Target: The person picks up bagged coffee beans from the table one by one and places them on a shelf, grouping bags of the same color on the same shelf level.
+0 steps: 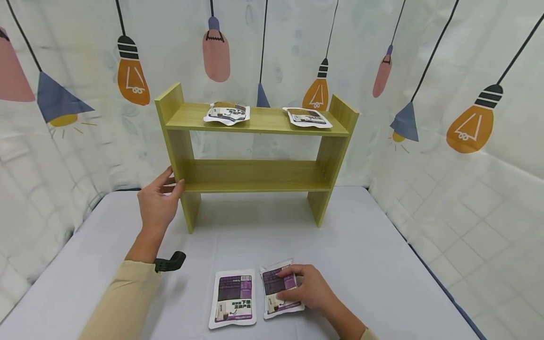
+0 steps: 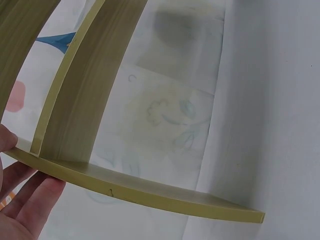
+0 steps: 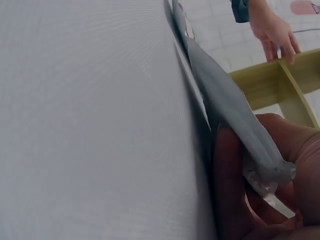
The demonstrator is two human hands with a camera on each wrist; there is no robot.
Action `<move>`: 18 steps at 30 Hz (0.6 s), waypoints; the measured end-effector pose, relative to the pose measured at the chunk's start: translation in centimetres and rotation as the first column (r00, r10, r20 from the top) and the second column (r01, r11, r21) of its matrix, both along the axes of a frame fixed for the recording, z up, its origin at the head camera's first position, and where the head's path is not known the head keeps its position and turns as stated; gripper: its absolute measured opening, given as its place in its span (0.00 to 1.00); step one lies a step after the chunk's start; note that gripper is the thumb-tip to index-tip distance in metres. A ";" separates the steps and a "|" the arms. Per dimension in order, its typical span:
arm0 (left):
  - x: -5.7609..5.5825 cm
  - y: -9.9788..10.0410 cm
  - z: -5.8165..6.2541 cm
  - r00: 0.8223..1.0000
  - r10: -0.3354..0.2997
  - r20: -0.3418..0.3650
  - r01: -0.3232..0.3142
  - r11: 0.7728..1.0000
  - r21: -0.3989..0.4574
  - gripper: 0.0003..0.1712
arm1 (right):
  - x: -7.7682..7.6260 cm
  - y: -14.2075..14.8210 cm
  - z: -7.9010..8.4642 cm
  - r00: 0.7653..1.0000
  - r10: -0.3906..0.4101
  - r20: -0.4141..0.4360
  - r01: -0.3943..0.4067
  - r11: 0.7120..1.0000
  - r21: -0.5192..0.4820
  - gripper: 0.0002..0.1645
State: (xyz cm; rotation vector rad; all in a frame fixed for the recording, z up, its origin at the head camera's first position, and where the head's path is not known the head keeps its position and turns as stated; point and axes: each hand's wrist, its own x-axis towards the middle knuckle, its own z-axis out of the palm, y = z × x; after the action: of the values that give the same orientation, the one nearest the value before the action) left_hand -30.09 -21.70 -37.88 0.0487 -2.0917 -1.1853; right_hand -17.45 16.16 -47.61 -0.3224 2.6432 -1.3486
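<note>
My left hand (image 1: pixel 158 203) grips the left side panel of a yellow-green wooden shelf (image 1: pixel 259 175), thumb on the front edge and fingers on the outer face. In the left wrist view its fingers (image 2: pixel 42 200) lie against the panel near the middle board. At the front of the table, my right hand (image 1: pixel 312 288) pinches the right edge of a purple-and-white pouch (image 1: pixel 274 288). The right wrist view shows fingers beneath this pouch (image 3: pixel 235 110) and its edge close over the tabletop. A second purple-and-white pouch (image 1: pixel 233 300) lies flat to its left.
Two white pouches with brown and black print, one left (image 1: pixel 227 114) and one right (image 1: pixel 307 117), lie on the shelf's top board. The white-covered table (image 1: pixel 361 245) is enclosed by a patterned curtain (image 1: pixel 272 47) behind and at both sides.
</note>
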 end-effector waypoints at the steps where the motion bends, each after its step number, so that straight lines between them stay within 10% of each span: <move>1: 0.0 0.0 0.0 1.000 0.001 0.001 -0.001 1.000 0.001 0.28 | 0.0 0.0 0.0 1.000 0.000 0.007 0.000 1.000 -0.010 0.24; 18: 0.1 -0.2 -0.1 1.000 -0.006 -0.010 0.006 1.000 0.001 0.28 | -0.4 0.6 -0.2 0.995 -0.020 0.100 0.033 0.991 -0.133 0.27</move>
State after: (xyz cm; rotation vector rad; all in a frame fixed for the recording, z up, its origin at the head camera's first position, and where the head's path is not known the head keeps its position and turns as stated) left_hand -30.02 -21.87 -37.96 0.0373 -2.0841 -1.1873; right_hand -17.88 16.80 -47.82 -0.2306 2.4915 -1.5134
